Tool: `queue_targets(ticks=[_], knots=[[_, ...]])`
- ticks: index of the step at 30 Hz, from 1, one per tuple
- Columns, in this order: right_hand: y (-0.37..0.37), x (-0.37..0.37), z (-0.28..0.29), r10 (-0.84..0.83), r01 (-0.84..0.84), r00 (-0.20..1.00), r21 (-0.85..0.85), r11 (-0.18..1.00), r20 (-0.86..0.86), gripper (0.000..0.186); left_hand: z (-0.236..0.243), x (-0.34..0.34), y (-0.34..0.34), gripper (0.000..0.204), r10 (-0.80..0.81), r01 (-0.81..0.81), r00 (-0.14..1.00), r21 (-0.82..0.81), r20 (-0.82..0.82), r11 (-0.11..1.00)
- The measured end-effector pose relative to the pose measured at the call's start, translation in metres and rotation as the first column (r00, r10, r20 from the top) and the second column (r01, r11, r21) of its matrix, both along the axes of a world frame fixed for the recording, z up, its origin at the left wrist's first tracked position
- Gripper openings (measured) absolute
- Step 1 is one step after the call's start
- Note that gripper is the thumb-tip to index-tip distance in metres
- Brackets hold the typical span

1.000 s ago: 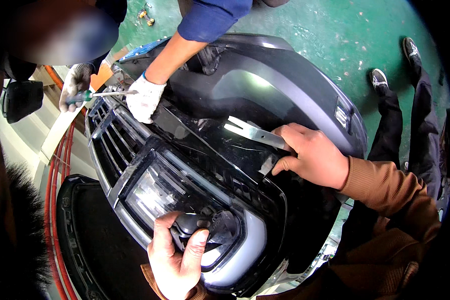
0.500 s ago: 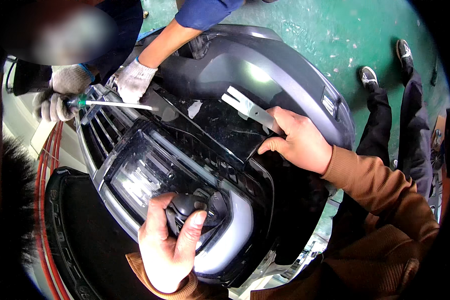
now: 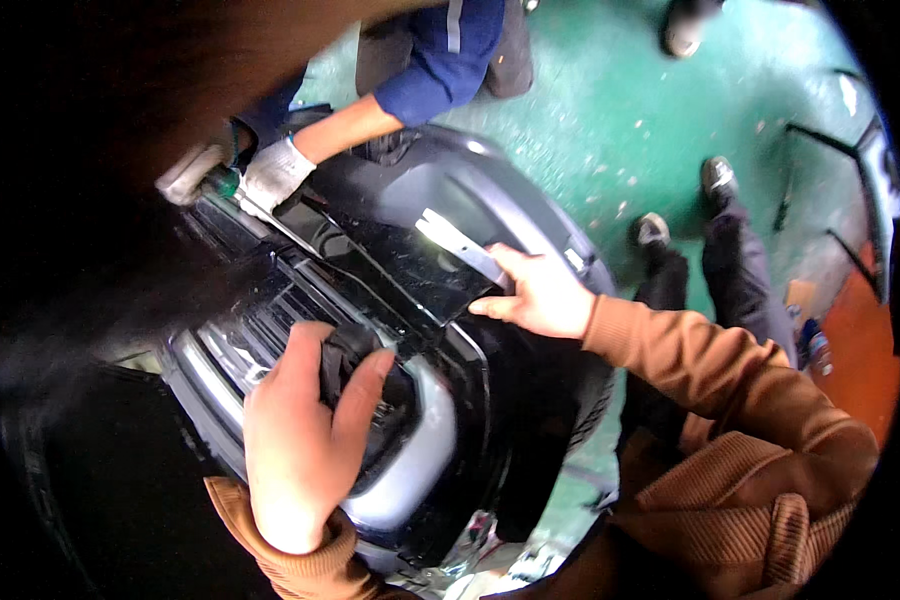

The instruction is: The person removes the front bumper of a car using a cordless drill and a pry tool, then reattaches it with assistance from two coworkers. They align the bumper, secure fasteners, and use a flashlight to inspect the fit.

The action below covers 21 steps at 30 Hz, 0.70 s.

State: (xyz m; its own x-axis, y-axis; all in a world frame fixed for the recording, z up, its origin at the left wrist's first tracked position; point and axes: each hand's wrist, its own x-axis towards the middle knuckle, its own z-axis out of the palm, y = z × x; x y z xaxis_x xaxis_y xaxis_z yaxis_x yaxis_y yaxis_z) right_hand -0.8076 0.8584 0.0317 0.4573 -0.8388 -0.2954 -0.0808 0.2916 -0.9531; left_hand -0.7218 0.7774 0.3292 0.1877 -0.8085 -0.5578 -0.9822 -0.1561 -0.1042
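My left hand (image 3: 300, 440) is closed round a black plastic part (image 3: 348, 355), its fingers and thumb on either side of it. The part sits over the headlight (image 3: 420, 455) at the corner of a car's front end; the palm hides some of it. Between fingers and thumb my right hand (image 3: 545, 295) grips a pale, flat forked strip (image 3: 460, 245), prongs pointing left and away. Beneath that strip lies a glossy black panel (image 3: 390, 270), beside the dark grey bumper cover (image 3: 470, 175).
Across the car part, a co-worker's gloved hand (image 3: 278, 175) presses near the grille, and another glove (image 3: 192, 178) holds a green-handled screwdriver (image 3: 222, 182). Someone's legs (image 3: 735, 270) stand at the right on the green floor (image 3: 590, 120). A dark blur covers the upper left.
The view has shifted, so the car part sits further left and lower. Both my hands keep their holds. The co-worker's screwdriver now points more toward me, along the panel edge.
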Motion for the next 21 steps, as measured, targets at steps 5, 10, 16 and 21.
queue_targets(ticks=[5,10,16,21], knots=[[-0.025,-0.042,0.004,0.112,-0.121,0.986,0.065,0.991,0.124,0.035,0.014,-0.012,0.003,0.028,0.025,-0.034,0.999,-0.189,-0.048,0.981],[-0.062,-0.109,-0.034,0.313,-0.313,0.949,0.196,0.929,0.033,0.033,0.070,-0.042,0.050,0.035,0.273,-0.309,0.945,-0.219,-0.179,0.926],[-0.105,-0.167,-0.068,0.473,-0.536,0.844,0.375,0.757,0.251,0.029,-0.010,-0.108,0.125,0.029,0.425,-0.969,0.233,-0.175,-0.875,0.171],[-0.148,-0.189,-0.073,0.700,-0.680,0.714,0.249,0.689,0.013,0.030,-0.140,-0.136,0.136,0.026,0.277,-0.941,0.118,-0.196,-0.953,-0.275]])
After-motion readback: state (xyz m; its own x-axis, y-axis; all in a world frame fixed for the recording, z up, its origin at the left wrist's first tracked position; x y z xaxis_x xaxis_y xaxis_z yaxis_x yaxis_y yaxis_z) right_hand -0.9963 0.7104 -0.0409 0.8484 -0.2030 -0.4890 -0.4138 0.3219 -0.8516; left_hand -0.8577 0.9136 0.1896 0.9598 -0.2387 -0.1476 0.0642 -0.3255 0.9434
